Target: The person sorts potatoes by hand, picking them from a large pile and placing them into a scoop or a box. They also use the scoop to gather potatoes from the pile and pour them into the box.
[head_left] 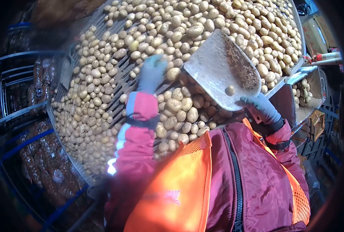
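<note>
Potatoes (94,91) of mixed sizes cover the slatted sorting table (128,73) in front of me. My right hand (261,107), in a grey glove, is closed at the rear end of a worn metal shovel (214,58). Its broad blade lies tilted over the potatoes, with one small potato (230,90) on it. My left hand (152,72), also gloved, reaches over the middle of the table beside several potatoes, left of the blade. Motion blurs its fingers, and whether it holds anything is not visible.
A metal chute (313,98) with potatoes in it adjoins the table's right side. Blue metal racks (15,83) and filled net sacks (44,158) stand at the left. A metal rim (69,154) borders the table's left side. Red and white rods (326,58) jut in at the right.
</note>
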A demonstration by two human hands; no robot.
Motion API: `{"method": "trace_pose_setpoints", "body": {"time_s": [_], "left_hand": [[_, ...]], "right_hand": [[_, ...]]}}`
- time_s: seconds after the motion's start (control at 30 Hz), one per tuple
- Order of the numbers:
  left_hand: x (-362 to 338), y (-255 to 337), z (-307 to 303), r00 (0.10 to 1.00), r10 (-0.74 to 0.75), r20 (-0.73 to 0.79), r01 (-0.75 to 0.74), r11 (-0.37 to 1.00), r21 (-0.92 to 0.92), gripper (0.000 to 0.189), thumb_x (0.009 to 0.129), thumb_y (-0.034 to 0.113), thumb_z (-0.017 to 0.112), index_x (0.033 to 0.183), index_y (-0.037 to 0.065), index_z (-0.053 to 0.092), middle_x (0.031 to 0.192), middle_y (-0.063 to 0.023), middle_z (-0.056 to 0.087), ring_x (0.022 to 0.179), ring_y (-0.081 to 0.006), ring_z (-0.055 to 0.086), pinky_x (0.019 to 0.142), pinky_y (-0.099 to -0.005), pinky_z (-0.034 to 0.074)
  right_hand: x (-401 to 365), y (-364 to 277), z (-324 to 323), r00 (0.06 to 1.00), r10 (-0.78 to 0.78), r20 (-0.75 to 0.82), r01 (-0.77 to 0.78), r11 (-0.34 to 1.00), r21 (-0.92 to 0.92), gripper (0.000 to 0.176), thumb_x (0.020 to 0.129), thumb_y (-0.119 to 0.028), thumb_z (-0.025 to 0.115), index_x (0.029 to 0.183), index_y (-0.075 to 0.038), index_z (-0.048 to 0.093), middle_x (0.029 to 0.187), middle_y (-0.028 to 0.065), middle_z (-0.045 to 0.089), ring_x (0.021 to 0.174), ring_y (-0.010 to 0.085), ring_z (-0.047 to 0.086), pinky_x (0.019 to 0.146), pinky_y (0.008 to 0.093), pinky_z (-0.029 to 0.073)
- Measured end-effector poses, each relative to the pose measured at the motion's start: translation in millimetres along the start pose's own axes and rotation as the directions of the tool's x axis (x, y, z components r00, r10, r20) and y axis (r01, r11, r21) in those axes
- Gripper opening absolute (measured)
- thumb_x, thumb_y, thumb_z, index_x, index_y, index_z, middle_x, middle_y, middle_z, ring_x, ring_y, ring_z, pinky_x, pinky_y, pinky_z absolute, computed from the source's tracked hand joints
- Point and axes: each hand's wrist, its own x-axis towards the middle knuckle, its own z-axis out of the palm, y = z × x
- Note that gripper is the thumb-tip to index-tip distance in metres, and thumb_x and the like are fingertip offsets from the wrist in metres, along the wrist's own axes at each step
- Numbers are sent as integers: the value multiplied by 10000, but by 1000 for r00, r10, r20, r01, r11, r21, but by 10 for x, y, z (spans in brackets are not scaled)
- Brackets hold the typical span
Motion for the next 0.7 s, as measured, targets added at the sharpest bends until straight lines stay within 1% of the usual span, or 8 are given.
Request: {"method": "trace_pose_setpoints", "body": {"time_s": [0.13,0.23,0.27,0.3,0.47,0.53,0.6,0.7], "left_hand": [[-556,814,166,968,105,230,-138,981,133,530,912,343,754,1293,-4,632,1236,-136,641,1145,-220,595,1026,-346,466],[-339,253,-239,956,278,-88,-204,852,483,528,894,306,745,1301,-6,619,1317,-211,583,1257,-344,534,1095,-412,419],[-235,-116,-422,918,329,-222,-145,800,582,519,861,290,742,1285,16,621,1307,-218,583,1183,-362,594,1002,-439,491],[-196,-253,-561,915,261,-309,0,764,645,531,864,286,719,1315,28,611,1322,-235,573,1203,-393,581,1017,-454,482],[-334,-773,-809,942,267,-204,-56,725,687,549,851,288,696,1343,62,607,1333,-252,566,1200,-426,579,1017,-464,479],[-426,-591,-841,970,-55,-238,202,728,655,591,835,299,706,1377,92,591,1341,-251,567,1220,-417,575,1018,-462,477],[-455,-755,-920,977,-24,-211,161,735,659,599,823,297,711,1377,105,588,1341,-246,567,1203,-414,582,1005,-470,482],[-427,-762,-908,962,35,-271,144,776,613,571,818,286,709,1351,115,598,1297,-235,590,1160,-422,594,978,-471,495]], "right_hand": [[25,-128,162,999,-37,-3,37,999,17,560,897,-184,766,1378,-5,540,1211,78,668,1054,188,656,952,364,519],[-17,-244,284,997,-31,64,31,1000,5,577,893,-173,769,1391,-10,529,1236,72,659,1073,176,645,942,343,514],[-13,-235,313,997,-63,37,62,998,11,577,892,-171,768,1393,-15,528,1232,65,657,1071,170,641,931,332,512],[-9,-217,332,996,-92,11,92,996,17,578,891,-169,768,1395,-21,528,1228,58,656,1069,164,637,920,322,510],[98,-49,84,1000,-7,-19,6,999,-37,602,884,-184,779,1405,-41,516,1201,42,652,1034,160,636,895,313,512],[76,-99,166,1000,22,12,-20,996,-92,613,881,-189,782,1411,-47,508,1196,39,648,1026,161,635,891,315,514],[-1,-147,341,997,-38,-69,32,996,-89,413,877,-327,728,1206,-100,624,960,-10,649,772,84,577,612,226,419],[56,-87,293,995,-35,-91,26,995,-99,411,879,-339,730,1198,-102,625,960,-6,661,750,86,575,596,232,412]]}}
